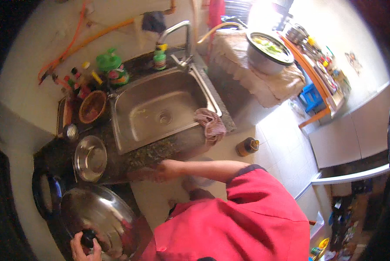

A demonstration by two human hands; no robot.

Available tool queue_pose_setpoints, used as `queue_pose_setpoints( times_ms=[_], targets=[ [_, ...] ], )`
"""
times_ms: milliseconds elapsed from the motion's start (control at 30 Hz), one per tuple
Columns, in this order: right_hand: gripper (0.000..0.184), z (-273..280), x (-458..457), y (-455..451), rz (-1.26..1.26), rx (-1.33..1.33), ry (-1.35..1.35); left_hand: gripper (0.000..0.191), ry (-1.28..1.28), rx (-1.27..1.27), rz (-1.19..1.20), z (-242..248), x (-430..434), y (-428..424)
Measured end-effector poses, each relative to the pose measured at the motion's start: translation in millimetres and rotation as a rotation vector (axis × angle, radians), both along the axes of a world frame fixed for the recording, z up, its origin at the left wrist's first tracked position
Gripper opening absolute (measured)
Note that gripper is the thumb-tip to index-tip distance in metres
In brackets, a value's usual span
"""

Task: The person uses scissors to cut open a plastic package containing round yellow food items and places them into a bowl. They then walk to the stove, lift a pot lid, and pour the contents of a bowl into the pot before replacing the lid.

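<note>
At the lower left, my left hand (86,246) grips the black knob (89,237) of a large shiny metal lid (100,212). What lies beneath the lid is hidden. My right hand (165,169) is blurred at the front edge of the dark stone counter (149,151); its fingers are unclear, and I cannot tell whether it holds anything. Behind it is a stainless steel sink (169,104) with a curved faucet (188,39). A striped cloth (211,125) hangs over the sink's front right corner. Beyond the lid, a metal bowl (90,159) rests on the counter.
A woven basket (92,106) and several bottles stand left of the sink. A metal pot of greens (270,52) sits on a cloth-covered surface (227,49) at the right. On the floor stands a dark bottle with a yellow cap (247,146). A wooden table (312,78) is farther right.
</note>
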State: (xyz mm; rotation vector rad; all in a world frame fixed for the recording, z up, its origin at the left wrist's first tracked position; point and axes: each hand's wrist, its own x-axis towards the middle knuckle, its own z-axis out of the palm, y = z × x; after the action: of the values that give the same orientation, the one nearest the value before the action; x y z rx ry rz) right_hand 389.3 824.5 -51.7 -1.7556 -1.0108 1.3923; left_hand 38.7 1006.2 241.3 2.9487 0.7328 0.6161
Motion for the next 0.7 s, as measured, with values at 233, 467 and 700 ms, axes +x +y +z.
queue_pose_setpoints(
  times_ms=[233, 467, 700],
  targets=[
    [0.036, -80, -62, -268, -0.321, -0.594, -0.436, 0.049, -0.042, -0.101, -0.396, -28, 96, 2],
    [0.041, -87, -178, -373, -0.381, -0.841, -0.338, 0.047, -0.054, -0.234, -0.778, -31, 185, -81],
    [0.035, -83, -208, -436, -0.433, -0.665, -0.463, 0.042, -0.118, -0.225, -1.028, -22, 241, -219]
  ],
)
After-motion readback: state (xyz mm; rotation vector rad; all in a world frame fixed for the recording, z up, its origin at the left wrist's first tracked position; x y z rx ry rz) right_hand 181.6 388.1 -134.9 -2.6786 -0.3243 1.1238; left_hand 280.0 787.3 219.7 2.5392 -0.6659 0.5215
